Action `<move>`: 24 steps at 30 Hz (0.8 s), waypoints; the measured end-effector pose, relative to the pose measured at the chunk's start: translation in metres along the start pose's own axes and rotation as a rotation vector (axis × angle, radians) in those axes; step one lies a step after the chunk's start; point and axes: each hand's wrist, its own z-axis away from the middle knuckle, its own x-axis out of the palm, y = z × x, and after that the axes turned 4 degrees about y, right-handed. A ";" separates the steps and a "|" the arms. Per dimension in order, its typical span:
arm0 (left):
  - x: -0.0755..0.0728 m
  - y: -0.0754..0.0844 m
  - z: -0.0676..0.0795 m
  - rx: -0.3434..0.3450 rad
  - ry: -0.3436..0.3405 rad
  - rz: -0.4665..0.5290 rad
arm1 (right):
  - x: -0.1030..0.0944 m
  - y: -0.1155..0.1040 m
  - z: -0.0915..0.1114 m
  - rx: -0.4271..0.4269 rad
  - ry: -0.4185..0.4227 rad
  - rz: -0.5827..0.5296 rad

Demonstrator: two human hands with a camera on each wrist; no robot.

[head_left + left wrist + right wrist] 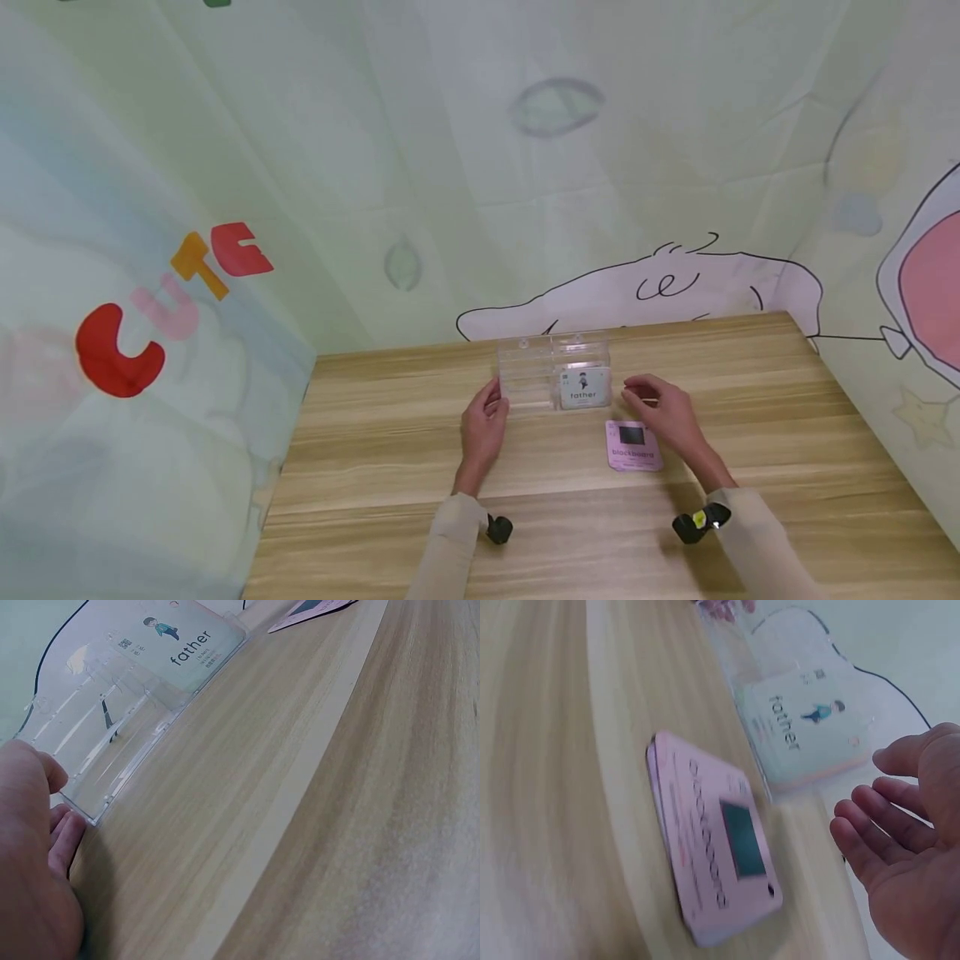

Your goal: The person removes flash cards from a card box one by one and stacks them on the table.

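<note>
A clear plastic card holder [526, 379] with two compartments stands at the back of the table. Its right compartment has a stack of pale cards [585, 388], the front one reading "father"; no cards show in the left one. My left hand [483, 423] holds the left end of the holder, thumb and fingers about its corner in the left wrist view. Just right of the holder hovers my right hand [671, 417], fingers loosely bent and nothing in them. Below it lies a pink stack of cards [705, 840], topped by "blackboard".
The wood-grain table [375, 467] meets a printed cloth backdrop [450, 167] right behind the holder. Black wrist cameras [498, 529] sit on both sleeves, close above the tabletop.
</note>
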 end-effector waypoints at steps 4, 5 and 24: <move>0.000 0.001 0.000 0.002 0.001 -0.001 | 0.009 -0.007 -0.006 0.000 0.010 -0.034; 0.000 0.001 0.000 0.002 0.002 0.000 | 0.011 -0.008 -0.008 0.004 0.012 -0.043; 0.001 0.000 -0.001 0.004 0.001 -0.009 | 0.026 -0.012 -0.014 0.058 -0.009 -0.119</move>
